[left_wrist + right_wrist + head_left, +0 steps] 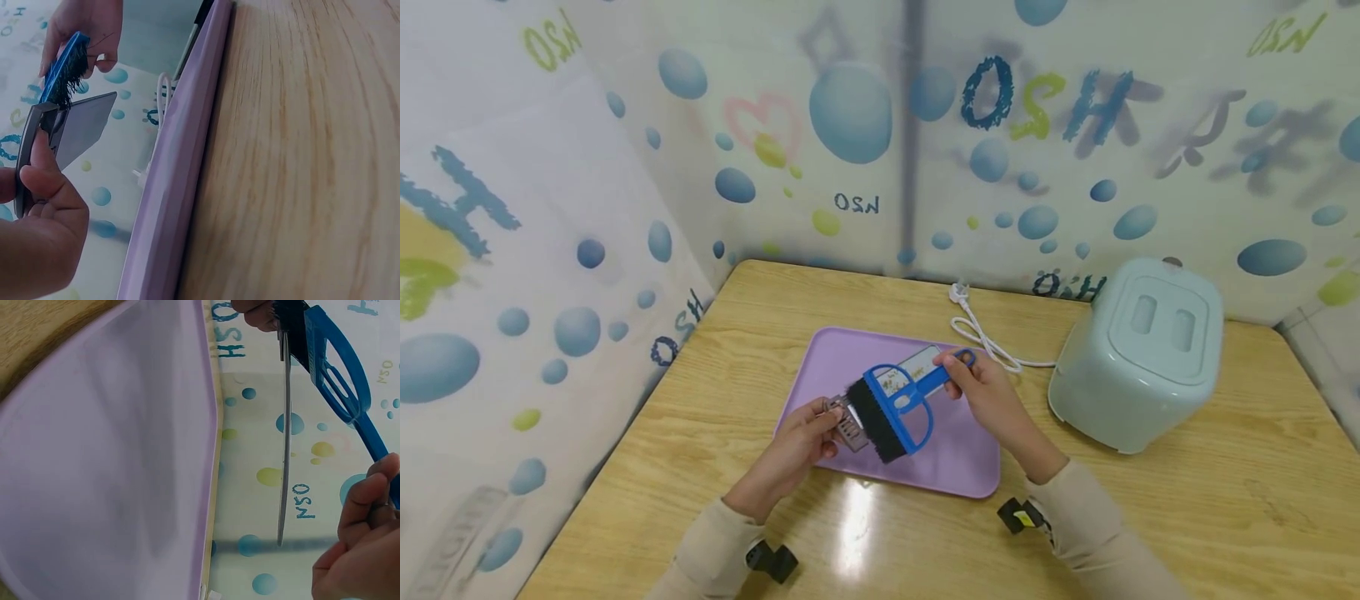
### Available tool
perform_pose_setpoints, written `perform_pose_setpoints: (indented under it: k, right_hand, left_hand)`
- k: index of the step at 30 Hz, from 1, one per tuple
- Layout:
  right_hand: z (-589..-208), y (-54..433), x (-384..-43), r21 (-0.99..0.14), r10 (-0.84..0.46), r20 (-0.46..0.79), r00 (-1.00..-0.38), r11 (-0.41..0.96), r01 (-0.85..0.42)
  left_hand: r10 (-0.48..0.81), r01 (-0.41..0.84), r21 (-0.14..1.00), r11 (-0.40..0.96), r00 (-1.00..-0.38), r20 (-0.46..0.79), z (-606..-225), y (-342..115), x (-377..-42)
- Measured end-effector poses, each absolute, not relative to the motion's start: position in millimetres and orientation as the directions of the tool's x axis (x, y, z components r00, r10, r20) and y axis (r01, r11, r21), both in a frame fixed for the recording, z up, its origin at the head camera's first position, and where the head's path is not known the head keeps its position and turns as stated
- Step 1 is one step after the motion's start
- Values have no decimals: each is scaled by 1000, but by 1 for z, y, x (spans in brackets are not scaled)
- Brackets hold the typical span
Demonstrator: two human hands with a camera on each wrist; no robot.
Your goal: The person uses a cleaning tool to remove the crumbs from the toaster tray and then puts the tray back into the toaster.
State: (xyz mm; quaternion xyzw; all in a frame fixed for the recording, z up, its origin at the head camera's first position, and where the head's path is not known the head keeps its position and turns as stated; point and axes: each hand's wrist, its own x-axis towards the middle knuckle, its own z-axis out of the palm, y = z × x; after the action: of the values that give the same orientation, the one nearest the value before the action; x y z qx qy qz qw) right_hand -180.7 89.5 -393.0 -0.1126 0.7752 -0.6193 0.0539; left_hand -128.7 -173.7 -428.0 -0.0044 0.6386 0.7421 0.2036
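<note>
My left hand (797, 446) grips a flat metal crumb tray (917, 365) by its grey slotted end, fingers and thumb on either side. Brown specks show on the sheet's upper face. My right hand (981, 387) pinches the end of a blue brush's handle. Black bristles on the brush (880, 417) lie over the crumb tray near its slotted end, and a looped blue frame covers part of the sheet. Both are held above a purple serving tray (940, 475). In the right wrist view the crumb tray (286, 437) appears edge-on, beside the brush (340, 381).
A pale green toaster (1135, 358) with a lid stands on the wooden table (1247, 467), right of the purple tray. Its white cord (988, 342) curls behind the tray and ends in a plug (958, 292). Walls with blue bubble prints close off the back and left.
</note>
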Motion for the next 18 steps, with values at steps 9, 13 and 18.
perform_pose_setpoints:
  k: [9, 13, 18]
  right_hand:
    - [-390, 88, -178, -950, -226, 101, -969, 266, -161]
    - [-390, 88, -178, -945, -216, 100, -971, 285, -161]
    - [-390, 91, -179, -932, -205, 110, -973, 320, -173]
  left_hand:
    - [279, -305, 950, -73, -920, -274, -429, -172, -129]
    - [280, -297, 952, -72, -922, -267, -429, -172, -129]
    - [292, -285, 957, -58, -921, -257, -430, -171, -130]
